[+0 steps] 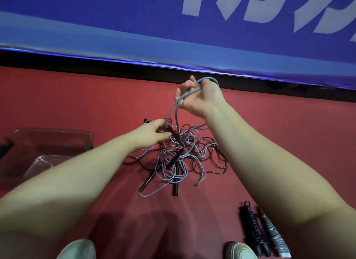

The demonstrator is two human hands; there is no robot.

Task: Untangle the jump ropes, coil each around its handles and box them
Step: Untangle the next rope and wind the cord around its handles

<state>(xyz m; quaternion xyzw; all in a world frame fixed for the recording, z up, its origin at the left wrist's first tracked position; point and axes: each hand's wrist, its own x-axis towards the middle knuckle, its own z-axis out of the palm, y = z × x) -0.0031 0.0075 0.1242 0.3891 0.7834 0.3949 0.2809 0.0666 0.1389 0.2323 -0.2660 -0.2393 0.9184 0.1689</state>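
**user1:** ok so where's the mess located?

**user2:** The tangle of jump ropes [185,152] is piled on the red floor [96,104], dead centre of the frame. Grey and dark cords are looped through each other, and two black handles [148,179] are seen poking out toward the lower middle.

**user1:** and the hands?

**user2:** The right hand [198,98] is raised at upper centre. A grey rope [174,108] is wrapped over it and gripped by the curled fingers, and two strands are hung from it down into the pile. The left hand [152,132] is lower, just left of the pile, and a dark handle [174,136] is pinched at its top end.

**user1:** anything sorted?

**user2:** Two coiled ropes are laid side by side at lower right, one black [253,231] and one grey [274,237], each wound around its handles. The clear box [57,133] is parked at the left edge, well apart from them. How much is in it can't be told. Light shoes [79,249] are seen at the bottom, and a blue banner [134,18] is stretched across the top.
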